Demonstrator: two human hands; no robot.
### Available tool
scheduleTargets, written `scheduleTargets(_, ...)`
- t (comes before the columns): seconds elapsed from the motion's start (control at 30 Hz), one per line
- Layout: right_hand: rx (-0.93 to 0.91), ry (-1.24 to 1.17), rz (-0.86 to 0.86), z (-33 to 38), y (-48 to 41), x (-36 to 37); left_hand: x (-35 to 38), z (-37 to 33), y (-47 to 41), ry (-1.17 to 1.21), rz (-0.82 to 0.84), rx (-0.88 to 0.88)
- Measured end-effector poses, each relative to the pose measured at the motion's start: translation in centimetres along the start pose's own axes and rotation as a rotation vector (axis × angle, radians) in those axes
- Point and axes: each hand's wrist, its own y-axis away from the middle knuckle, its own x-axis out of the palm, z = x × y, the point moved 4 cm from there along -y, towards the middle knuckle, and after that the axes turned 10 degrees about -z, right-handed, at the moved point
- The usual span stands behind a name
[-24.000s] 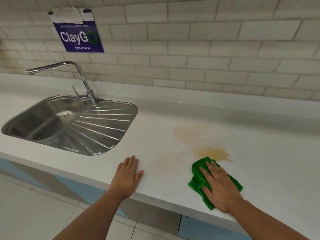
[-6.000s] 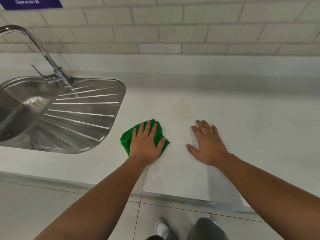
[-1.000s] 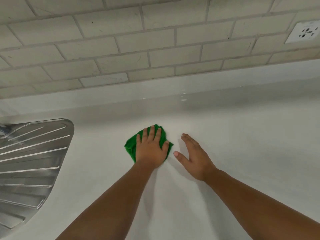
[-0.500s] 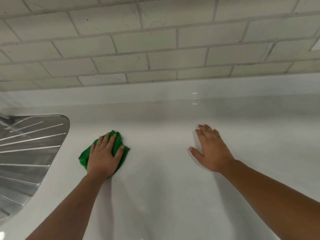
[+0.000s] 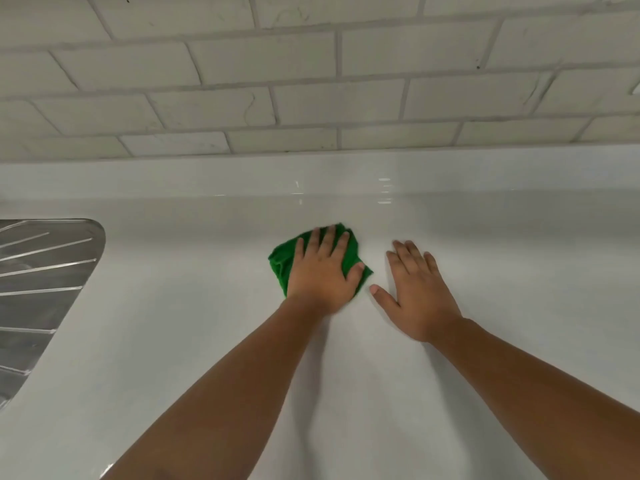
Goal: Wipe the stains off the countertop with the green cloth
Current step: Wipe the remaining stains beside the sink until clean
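White table (image 5: 173, 341), glossy, filling most of view. Pale brick-pattern tiled wall (image 5: 311, 98) behind. Ribbed steel drainboard (image 5: 41, 278) at left edge, set into table. 2 hands, both flat:
- right hand (image 5: 419, 296) on bare table, fingers straight, holding nothing
- left hand (image 5: 322, 271) just beside it, fingers spread, pressing on green cloth (image 5: 282, 261)

Green cloth bunched on table towards the back, well apart from drainboard.

The cloth (image 5: 282, 261) is bright green. The tabletop (image 5: 180, 323) is plain white. Pale brick-pattern tiles (image 5: 339, 102) cover the wall; the drainboard (image 5: 38, 282) is ribbed steel grey.

Glossy white countertop (image 5: 485, 393); fuzzy green cloth (image 5: 282, 261); ribbed steel drainboard (image 5: 38, 289)
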Motion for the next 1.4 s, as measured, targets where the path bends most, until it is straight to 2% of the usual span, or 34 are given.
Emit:
scheduleTargets(0.1,-0.003,-0.023,0.010,0.0,0.0,-0.3,-0.1,-0.5,2.7,0.024,0.027,0.136)
scheduleTargets(0.2,-0.008,-0.021,0.017,0.1,0.0,-0.3,-0.5,2.6,6.1,0.067,0.021,0.194)
scheduleTargets(0.27,-0.011,-0.021,0.022,0.1,0.0,-0.3,-1.0,6.2,7.1,0.091,-0.017,0.133)
scheduleTargets(0.4,-0.008,-0.020,0.018,0.1,0.0,-0.3,-1.7,12.6,6.4,0.052,-0.029,-0.100)
scheduleTargets(0.57,0.008,-0.006,0.028,0.3,-0.2,-0.2,-1.3,10.9,2.2,-0.030,0.007,-0.274)
scheduleTargets(0.73,0.046,-0.020,-0.028,1.1,-0.6,-0.2,-0.7,6.4,3.6,-0.071,0.051,-0.125)
scheduleTargets(0.9,0.033,-0.064,-0.058,5.1,-2.4,-0.6,-1.4,8.1,9.2,-0.041,0.075,0.016)
scheduleTargets(1.1,-0.052,-0.099,-0.024,9.4,-2.6,-0.1,-2.2,14.4,11.4,-0.027,0.061,-0.066)
scheduleTargets(1.3,-0.006,-0.101,0.002,10.8,-0.4,1.0,-1.9,16.3,6.7,-0.002,0.041,-0.167)
scheduleTargets(1.4,0.046,-0.099,0.005,11.8,0.3,1.2,-2.1,16.4,6.4,0.054,0.012,-0.101)
